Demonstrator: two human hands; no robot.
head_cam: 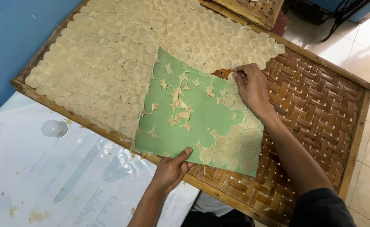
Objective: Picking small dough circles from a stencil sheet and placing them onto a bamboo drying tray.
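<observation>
**A:** What are my hands doing right now?

**B:** Your left hand [170, 168] is gripping the near edge of a thin green plastic sheet [193, 115], thumb on top and fingers closed under it, probably steadying it. The sheet is lying tilted across a large woven bamboo tray with a wooden frame [319, 101].

**A:** And my right hand?

**B:** Your right hand [252, 86] is hovering at the sheet's far right corner, fingers pinched narrow on one pale round dough disc [232, 77], seemingly lifting it off.

**A:** Where are the other discs?

**B:** A cluster of them [235, 145] is sitting on the sheet's right side, with star-shaped scraps [180, 105] between the bare circles. Many more overlapping discs [122, 54] are covering the tray's left half, laid flat. The tray is resting on a counter under a white printed plastic cover [46, 176], beside a white bulb [53, 128].
</observation>
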